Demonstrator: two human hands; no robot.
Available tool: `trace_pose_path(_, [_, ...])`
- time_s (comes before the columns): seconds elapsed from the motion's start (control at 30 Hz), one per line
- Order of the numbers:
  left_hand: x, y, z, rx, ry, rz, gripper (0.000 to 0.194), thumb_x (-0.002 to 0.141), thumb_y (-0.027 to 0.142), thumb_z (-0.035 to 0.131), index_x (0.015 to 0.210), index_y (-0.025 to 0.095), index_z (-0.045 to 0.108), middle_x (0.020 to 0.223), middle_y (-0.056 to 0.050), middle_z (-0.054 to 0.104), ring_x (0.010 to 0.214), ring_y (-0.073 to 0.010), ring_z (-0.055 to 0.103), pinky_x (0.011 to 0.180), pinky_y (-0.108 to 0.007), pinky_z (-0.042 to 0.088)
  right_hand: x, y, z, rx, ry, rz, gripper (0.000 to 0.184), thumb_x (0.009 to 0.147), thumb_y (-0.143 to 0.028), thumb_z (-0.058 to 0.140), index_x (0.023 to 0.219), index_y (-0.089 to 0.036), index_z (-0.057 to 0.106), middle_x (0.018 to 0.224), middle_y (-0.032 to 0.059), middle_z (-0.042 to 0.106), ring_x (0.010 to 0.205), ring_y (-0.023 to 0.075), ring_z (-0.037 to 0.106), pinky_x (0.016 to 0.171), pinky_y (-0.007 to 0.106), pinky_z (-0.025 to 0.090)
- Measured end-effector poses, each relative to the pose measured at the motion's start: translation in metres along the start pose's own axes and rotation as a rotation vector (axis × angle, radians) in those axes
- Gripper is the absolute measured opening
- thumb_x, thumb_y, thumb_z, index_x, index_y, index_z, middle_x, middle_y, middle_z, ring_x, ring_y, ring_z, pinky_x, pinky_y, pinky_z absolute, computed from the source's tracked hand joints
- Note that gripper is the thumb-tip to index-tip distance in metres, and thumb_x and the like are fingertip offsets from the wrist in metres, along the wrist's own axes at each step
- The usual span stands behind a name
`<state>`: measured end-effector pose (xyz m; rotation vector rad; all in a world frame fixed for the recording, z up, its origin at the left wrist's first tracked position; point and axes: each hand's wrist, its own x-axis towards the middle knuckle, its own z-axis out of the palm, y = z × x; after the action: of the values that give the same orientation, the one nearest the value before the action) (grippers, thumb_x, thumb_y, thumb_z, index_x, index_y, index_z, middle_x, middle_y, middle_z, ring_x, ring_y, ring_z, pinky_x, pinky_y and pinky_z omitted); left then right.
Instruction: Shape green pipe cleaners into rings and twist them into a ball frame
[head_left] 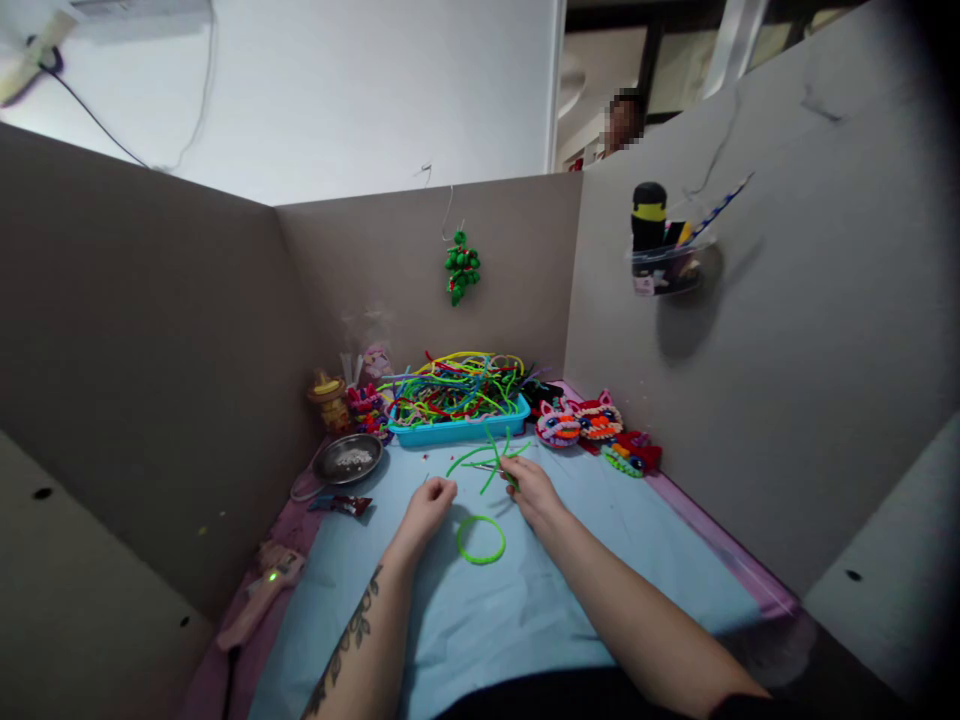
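Observation:
My right hand (529,487) is closed on a bundle of green pipe cleaners (484,459) that fan out to the left above the blue mat (525,600). A small tool also seems to be in that grip, too small to name. My left hand (429,505) rests on the mat with its fingers curled, and what they pinch, if anything, is too small to see. Between the two hands lies a green pipe-cleaner ring (481,539), flat on the mat.
A blue tray (457,428) heaped with coloured pipe cleaners stands at the back. Finished lion-head figures (592,425) lie to its right. On the left are a metal dish (347,459) and a pink glue gun (262,590). Cardboard walls enclose the desk; a green ornament (461,268) hangs on the back wall.

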<state>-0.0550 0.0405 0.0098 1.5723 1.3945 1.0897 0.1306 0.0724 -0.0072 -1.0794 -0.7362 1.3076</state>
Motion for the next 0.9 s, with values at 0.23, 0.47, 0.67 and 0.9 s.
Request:
trace_pose_path(0.23, [-0.015, -0.007, 0.01, 0.496, -0.114, 0.156, 0.013, 0.06, 0.03, 0.067, 0.057, 0.019, 0.061, 0.064, -0.003, 0.057, 0.064, -0.0176, 0.051, 0.062, -0.027, 0.033, 0.002, -0.004, -0.004, 0.01, -0.005, -0.129, 0.033, 0.056, -0.045, 0.07, 0.058, -0.019, 0.05, 0.056, -0.0004, 0.055, 0.053, 0.0117, 0.049, 0.047, 0.022, 0.034])
trace_pose_path(0.47, [-0.007, -0.006, 0.011, 0.263, -0.08, 0.074, 0.016, 0.07, 0.031, 0.056, 0.061, 0.018, 0.053, 0.058, 0.0, 0.053, 0.056, -0.0135, 0.047, 0.056, -0.025, 0.032, -0.003, -0.005, 0.002, 0.004, -0.09, -0.132, 0.036, 0.058, -0.048, 0.068, 0.066, -0.018, 0.05, 0.059, -0.0006, 0.057, 0.049, 0.0097, 0.048, 0.045, 0.021, 0.032])
trace_pose_path(0.67, [-0.001, 0.003, 0.002, -0.215, 0.058, -0.057, 0.026, 0.066, 0.04, 0.061, 0.067, 0.015, 0.054, 0.057, 0.0, 0.055, 0.053, -0.0113, 0.05, 0.052, -0.022, 0.033, -0.008, -0.007, 0.004, 0.009, -0.205, -0.173, 0.032, 0.058, -0.039, 0.069, 0.078, -0.018, 0.056, 0.071, 0.0023, 0.064, 0.051, 0.0096, 0.05, 0.047, 0.021, 0.034])
trace_pose_path(0.9, [0.001, 0.005, -0.005, -0.53, 0.16, -0.24, 0.037, 0.059, 0.037, 0.066, 0.087, 0.017, 0.054, 0.074, -0.003, 0.064, 0.066, -0.0144, 0.061, 0.053, -0.021, 0.038, -0.007, -0.004, -0.001, -0.21, -0.225, -0.466, 0.013, 0.066, -0.029, 0.064, 0.074, -0.019, 0.066, 0.077, 0.0028, 0.065, 0.075, 0.0166, 0.058, 0.071, 0.029, 0.045])
